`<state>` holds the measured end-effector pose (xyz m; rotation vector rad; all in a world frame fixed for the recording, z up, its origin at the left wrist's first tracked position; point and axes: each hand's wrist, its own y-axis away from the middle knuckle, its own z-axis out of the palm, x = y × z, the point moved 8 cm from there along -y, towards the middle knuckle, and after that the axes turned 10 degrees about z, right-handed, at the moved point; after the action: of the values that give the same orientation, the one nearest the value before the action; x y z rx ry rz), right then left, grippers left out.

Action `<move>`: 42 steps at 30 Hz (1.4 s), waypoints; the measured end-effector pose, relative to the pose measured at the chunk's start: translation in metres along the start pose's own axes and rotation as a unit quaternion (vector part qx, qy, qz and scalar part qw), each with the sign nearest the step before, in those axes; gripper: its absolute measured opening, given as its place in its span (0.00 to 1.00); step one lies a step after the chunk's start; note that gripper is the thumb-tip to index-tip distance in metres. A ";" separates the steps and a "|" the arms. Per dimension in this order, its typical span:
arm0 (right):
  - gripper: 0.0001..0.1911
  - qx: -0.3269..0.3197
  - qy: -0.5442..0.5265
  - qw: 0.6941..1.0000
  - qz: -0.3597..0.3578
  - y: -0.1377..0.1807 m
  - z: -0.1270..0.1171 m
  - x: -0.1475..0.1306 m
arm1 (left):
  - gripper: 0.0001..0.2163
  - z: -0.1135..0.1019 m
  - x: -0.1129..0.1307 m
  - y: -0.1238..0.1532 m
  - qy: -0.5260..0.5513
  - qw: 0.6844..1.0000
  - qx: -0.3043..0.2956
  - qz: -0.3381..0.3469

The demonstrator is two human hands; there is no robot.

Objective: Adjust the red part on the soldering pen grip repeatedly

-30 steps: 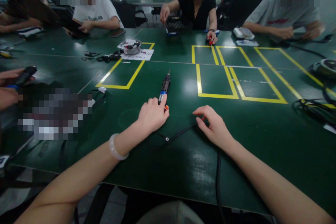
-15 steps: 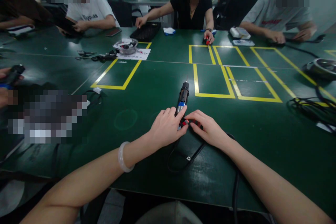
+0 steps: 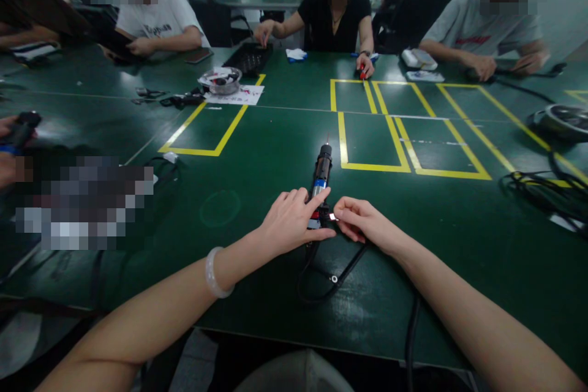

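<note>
A black cylindrical hand tool (image 3: 323, 165) with a blue band and a thin copper-coloured tip lies on the table, tip pointing away from me. My left hand (image 3: 289, 223) is closed over its near end, index finger along the silver section and thumb below. Close on the right, my right hand (image 3: 362, 220) pinches a small bright, pale piece (image 3: 333, 217) against the tool's side. Something red shows between my hands; its shape is mostly hidden. A black cord (image 3: 351, 260) loops from the near end, with a small white ring (image 3: 334, 279) beside it.
The green table (image 3: 257, 177) carries yellow tape outlines (image 3: 376, 166). A metal bowl (image 3: 225, 82) stands on paper at the back left. Coiled black cable (image 3: 537, 190) lies at the right. Several people sit around; one across holds a red-handled tool (image 3: 362, 70).
My right hand has gone from loosely open fingers to a pinch on the small pale piece. My left thumb has shifted slightly right. Across the table, a person's hand has lifted off the black case.
</note>
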<state>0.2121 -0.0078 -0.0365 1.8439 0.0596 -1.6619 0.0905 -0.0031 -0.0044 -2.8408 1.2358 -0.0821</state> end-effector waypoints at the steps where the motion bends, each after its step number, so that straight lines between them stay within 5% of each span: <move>1: 0.16 -0.003 -0.008 1.000 0.003 0.000 0.000 0.000 | 0.39 0.000 0.000 0.000 0.001 1.000 0.000 0.000; 22: 0.13 -0.068 -0.021 0.996 -0.060 0.001 0.001 -0.006 | 0.37 0.000 -0.001 -0.003 -0.006 1.000 -0.011 0.002; 42: 0.06 0.038 0.215 0.968 -0.124 0.005 -0.005 -0.011 | 0.36 0.000 0.000 -0.003 -0.013 1.000 -0.009 0.010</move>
<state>0.2167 -0.0053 -0.0243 2.3050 0.4332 -1.4027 0.0927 -0.0006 -0.0046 -2.8355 1.2655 -0.0322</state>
